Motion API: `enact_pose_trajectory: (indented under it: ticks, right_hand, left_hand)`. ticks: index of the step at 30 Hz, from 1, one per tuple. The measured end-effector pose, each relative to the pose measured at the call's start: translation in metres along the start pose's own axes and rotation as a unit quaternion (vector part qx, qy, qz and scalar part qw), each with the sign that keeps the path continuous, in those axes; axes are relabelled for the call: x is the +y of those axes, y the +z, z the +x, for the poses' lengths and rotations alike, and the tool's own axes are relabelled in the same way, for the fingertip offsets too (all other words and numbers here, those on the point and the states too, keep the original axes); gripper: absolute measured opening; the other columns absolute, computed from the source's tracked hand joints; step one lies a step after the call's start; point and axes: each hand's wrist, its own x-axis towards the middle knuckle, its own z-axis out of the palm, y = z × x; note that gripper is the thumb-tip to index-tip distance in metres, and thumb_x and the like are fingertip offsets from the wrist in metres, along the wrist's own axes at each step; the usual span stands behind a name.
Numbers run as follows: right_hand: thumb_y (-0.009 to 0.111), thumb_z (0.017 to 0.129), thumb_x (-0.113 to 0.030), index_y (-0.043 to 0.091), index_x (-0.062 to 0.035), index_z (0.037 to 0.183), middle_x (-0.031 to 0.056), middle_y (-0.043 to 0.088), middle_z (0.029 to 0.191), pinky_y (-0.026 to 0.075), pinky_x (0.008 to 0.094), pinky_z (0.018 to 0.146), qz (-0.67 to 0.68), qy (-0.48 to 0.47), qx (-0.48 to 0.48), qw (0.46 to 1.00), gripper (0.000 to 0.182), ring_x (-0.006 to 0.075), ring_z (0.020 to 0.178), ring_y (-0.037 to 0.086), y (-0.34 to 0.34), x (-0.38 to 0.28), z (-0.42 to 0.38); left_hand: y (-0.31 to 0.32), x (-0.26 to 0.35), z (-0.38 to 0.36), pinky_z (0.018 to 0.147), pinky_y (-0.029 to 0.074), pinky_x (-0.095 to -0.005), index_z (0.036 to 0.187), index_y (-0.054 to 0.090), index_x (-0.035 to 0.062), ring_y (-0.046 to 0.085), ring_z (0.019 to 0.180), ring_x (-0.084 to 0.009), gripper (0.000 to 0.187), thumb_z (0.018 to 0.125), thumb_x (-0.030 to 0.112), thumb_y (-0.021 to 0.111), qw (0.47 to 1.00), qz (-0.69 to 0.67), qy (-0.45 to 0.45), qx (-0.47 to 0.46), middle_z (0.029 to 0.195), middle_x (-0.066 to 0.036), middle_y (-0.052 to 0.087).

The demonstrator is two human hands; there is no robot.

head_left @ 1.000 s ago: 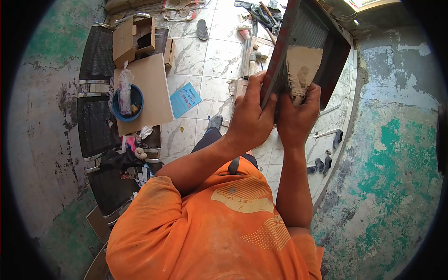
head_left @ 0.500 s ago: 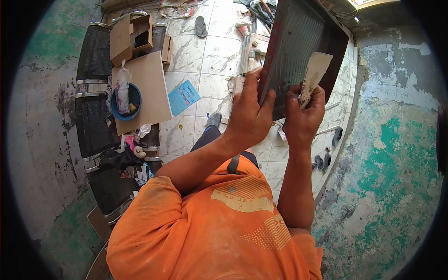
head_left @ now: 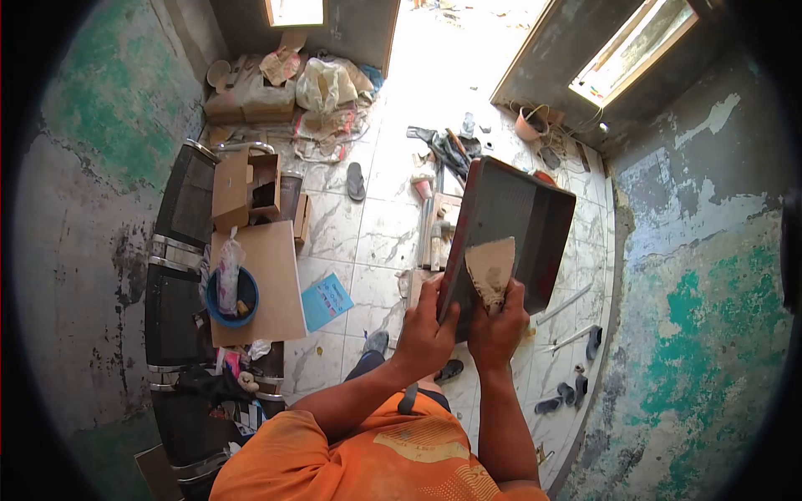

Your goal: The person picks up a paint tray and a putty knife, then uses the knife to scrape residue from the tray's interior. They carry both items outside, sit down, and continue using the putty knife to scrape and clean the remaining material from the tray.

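Buttering step: left hand (head_left: 424, 334) clamps the tile (head_left: 510, 234) by its edge, right hand (head_left: 494, 327) grips putty knife (head_left: 490, 269) flat on it. Next needs even spreading pressure.

The tile (head_left: 518, 221) stood tilted above the floor (head_left: 368, 225), its lower edge held between both hands: the left hand (head_left: 423, 334) on its left edge, the right hand (head_left: 497, 327) just beside, with the trowel (head_left: 490, 267) lying against the tile's face. Left of the hands, a board (head_left: 271, 288) rested across the chairs (head_left: 171, 284), a bowl (head_left: 231, 298) on its left edge. A cardboard box (head_left: 246, 190) sat behind the board. A sandal (head_left: 355, 181) lay on the floor right of the box.
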Motion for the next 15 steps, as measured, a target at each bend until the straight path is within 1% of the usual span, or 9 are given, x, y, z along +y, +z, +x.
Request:
enact_pose_trajectory:
  ticks: [1, 3, 5, 7, 9, 13, 14, 15]
  right_hand:
    - [0.076, 0.080, -0.006, 0.063, -0.0030, 0.114, 0.0202, 0.073, 0.097, 0.053, 0.0502, 0.080, 0.009, -0.012, 0.009, 1.000, 0.036, 0.0444, 0.091, 0.070, 0.002, -0.002, 0.004]
    - [0.076, 0.079, -0.006, 0.062, -0.0031, 0.114, 0.0198, 0.073, 0.097, 0.052, 0.0510, 0.080, -0.004, 0.002, -0.012, 1.000, 0.037, 0.0449, 0.089, 0.068, 0.000, -0.002, 0.005]
    - [0.076, 0.078, -0.007, 0.060, -0.0026, 0.115, 0.0203, 0.072, 0.096, 0.051, 0.0514, 0.079, -0.008, -0.023, -0.014, 1.000, 0.040, 0.0453, 0.088, 0.067, 0.004, 0.007, 0.008]
    - [0.075, 0.077, -0.007, 0.059, -0.0023, 0.116, 0.0213, 0.072, 0.096, 0.051, 0.0517, 0.080, -0.048, -0.031, -0.032, 0.998, 0.043, 0.0456, 0.088, 0.067, 0.003, 0.004, 0.007]
    - [0.075, 0.077, -0.007, 0.058, -0.0019, 0.117, 0.0217, 0.072, 0.096, 0.052, 0.0517, 0.080, -0.038, -0.024, -0.033, 0.998, 0.044, 0.0453, 0.088, 0.067, 0.007, 0.008, 0.007]
    - [0.073, 0.078, -0.007, 0.056, -0.0005, 0.116, 0.0234, 0.071, 0.097, 0.054, 0.0510, 0.081, -0.013, -0.005, -0.030, 0.999, 0.043, 0.0453, 0.092, 0.070, 0.014, 0.010, 0.012]
    - [0.073, 0.078, -0.007, 0.056, -0.0005, 0.116, 0.0234, 0.071, 0.097, 0.054, 0.0510, 0.081, -0.015, -0.001, -0.032, 0.999, 0.043, 0.0453, 0.092, 0.070, 0.014, 0.009, 0.012]
    - [0.072, 0.079, -0.007, 0.055, 0.0003, 0.116, 0.0241, 0.071, 0.098, 0.054, 0.0500, 0.081, 0.010, -0.001, -0.023, 1.000, 0.041, 0.0453, 0.093, 0.070, 0.015, 0.006, 0.015]
  left_hand:
    - [-0.001, 0.002, 0.002, 0.092, 0.054, -0.0439, 0.143, 0.041, -0.0020, 0.069, 0.113, -0.0426, 0.045, 0.101, 0.008, 0.055, 1.000, 0.012, -0.022, -0.010, 0.120, -0.027, 0.068]
    - [-0.005, 0.008, 0.005, 0.092, 0.053, -0.0408, 0.143, 0.038, -0.0022, 0.071, 0.112, -0.0331, 0.045, 0.103, 0.010, 0.054, 0.998, 0.012, -0.053, -0.035, 0.114, -0.025, 0.070]
    - [-0.005, 0.012, 0.008, 0.092, 0.053, -0.0411, 0.143, 0.038, -0.0020, 0.071, 0.112, -0.0334, 0.045, 0.103, 0.010, 0.054, 0.998, 0.014, -0.056, -0.037, 0.114, -0.025, 0.071]
    - [-0.005, 0.010, 0.006, 0.092, 0.053, -0.0415, 0.143, 0.038, -0.0018, 0.071, 0.112, -0.0337, 0.045, 0.103, 0.009, 0.054, 0.997, 0.018, -0.067, -0.038, 0.114, -0.025, 0.071]
    - [-0.005, 0.006, 0.009, 0.094, 0.053, -0.0453, 0.142, 0.040, -0.0010, 0.068, 0.114, -0.0431, 0.046, 0.101, 0.010, 0.055, 0.998, 0.033, -0.045, -0.024, 0.122, -0.027, 0.068]
    - [-0.007, 0.002, 0.015, 0.094, 0.053, -0.0462, 0.143, 0.040, -0.0004, 0.069, 0.112, -0.0434, 0.046, 0.100, 0.010, 0.056, 0.998, 0.044, -0.042, -0.030, 0.121, -0.027, 0.069]
    - [-0.007, 0.001, 0.016, 0.094, 0.053, -0.0459, 0.143, 0.040, 0.0000, 0.069, 0.112, -0.0435, 0.046, 0.100, 0.009, 0.056, 0.998, 0.046, -0.029, -0.028, 0.120, -0.027, 0.069]
    - [-0.008, 0.000, 0.018, 0.093, 0.053, -0.0456, 0.143, 0.041, 0.0004, 0.069, 0.111, -0.0436, 0.046, 0.100, 0.009, 0.056, 0.998, 0.048, -0.018, -0.028, 0.119, -0.027, 0.069]
